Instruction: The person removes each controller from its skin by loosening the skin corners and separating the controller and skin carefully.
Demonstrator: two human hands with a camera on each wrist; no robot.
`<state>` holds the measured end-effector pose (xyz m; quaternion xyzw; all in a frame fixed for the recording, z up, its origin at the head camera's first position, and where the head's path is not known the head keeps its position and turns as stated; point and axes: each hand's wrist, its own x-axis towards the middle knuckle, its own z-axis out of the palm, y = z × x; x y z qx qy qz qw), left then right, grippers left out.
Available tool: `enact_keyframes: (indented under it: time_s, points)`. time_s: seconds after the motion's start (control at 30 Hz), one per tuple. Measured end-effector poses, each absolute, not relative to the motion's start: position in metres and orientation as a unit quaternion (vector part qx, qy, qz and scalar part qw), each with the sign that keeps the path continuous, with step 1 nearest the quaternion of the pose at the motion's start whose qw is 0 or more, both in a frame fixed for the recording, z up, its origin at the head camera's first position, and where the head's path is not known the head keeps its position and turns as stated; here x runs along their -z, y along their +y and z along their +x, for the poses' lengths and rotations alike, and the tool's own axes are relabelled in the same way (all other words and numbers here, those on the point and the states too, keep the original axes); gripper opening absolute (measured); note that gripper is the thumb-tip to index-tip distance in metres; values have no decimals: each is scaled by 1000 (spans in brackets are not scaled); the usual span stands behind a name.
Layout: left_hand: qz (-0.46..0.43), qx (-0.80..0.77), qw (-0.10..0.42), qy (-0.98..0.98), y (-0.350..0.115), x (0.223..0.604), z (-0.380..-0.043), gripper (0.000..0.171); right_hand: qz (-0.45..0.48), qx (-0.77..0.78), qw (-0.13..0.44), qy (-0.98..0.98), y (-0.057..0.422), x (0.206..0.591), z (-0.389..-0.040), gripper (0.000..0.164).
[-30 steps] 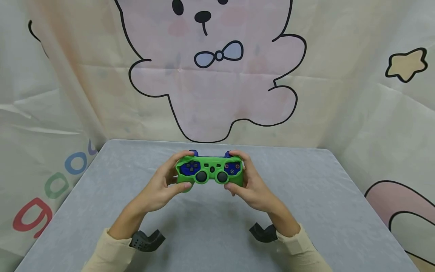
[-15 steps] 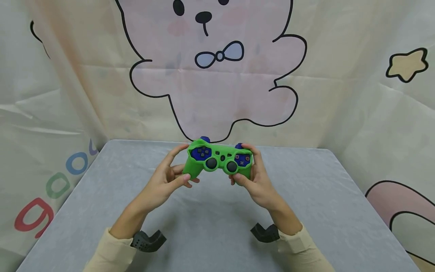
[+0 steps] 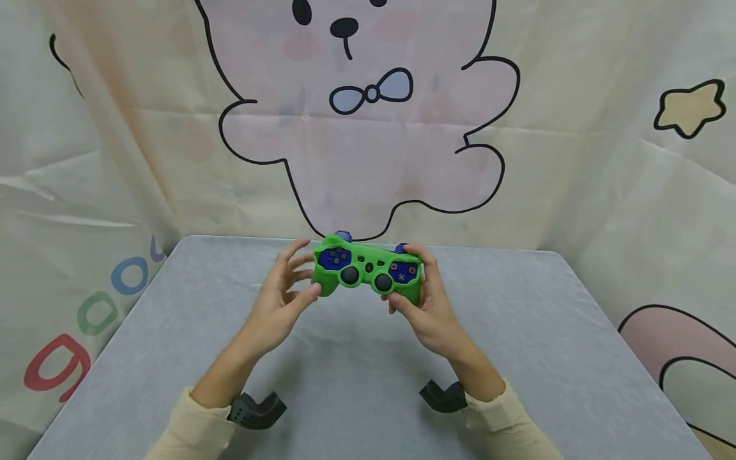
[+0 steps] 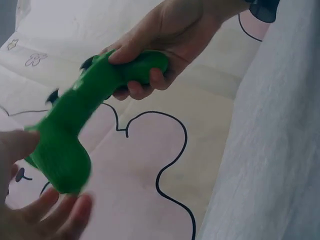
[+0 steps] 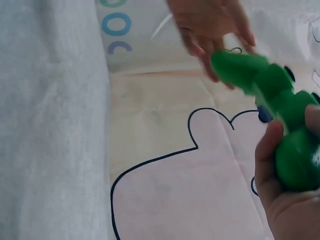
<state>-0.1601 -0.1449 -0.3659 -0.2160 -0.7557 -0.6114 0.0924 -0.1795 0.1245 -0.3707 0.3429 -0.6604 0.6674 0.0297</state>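
Observation:
A green game controller (image 3: pixel 374 255) with blue button panels and two black thumbsticks is held up above the table, its left end higher than its right. My right hand (image 3: pixel 436 319) grips its right handle, thumb on the front and index finger up at the blue shoulder button. Around the left handle, my left hand (image 3: pixel 273 312) has its fingers loosely spread, the thumb tip right at the handle's edge. In the left wrist view the left fingers (image 4: pixel 75 220) lie spread below the handle. The right wrist view has the right hand (image 5: pixel 287 215) wrapped around the near handle.
A grey cloth covers the table (image 3: pixel 356 396). Behind it hangs a curtain (image 3: pixel 368 160) printed with a pink bear, and printed fabric also closes off both sides. Each wrist carries a black camera mount (image 3: pixel 257 411).
The controller has risen away from me and tilted, then shifted slightly left. My left fingers have loosened from its left handle, while the right hand keeps its grip.

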Motion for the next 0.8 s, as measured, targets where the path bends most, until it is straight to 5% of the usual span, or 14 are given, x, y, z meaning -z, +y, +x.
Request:
enact_keyframes:
  time_s: [0.13, 0.43, 0.57, 0.8]
  points:
    - [-204, 534, 203, -795, -137, 367, -155, 51, 322, -637, 75, -696, 118, 377, -181, 73]
    - [-187, 385, 271, -862, -122, 377, -154, 52, 277, -622, 123, -722, 107, 383, -176, 76]
    - [-176, 358, 316, -861, -120, 379, -154, 38, 288, -621, 134, -717, 104, 386, -176, 75]
    - [-140, 450, 258, -844, -116, 379, -153, 24, 307, -611, 120, -720, 98, 393, -173, 72]
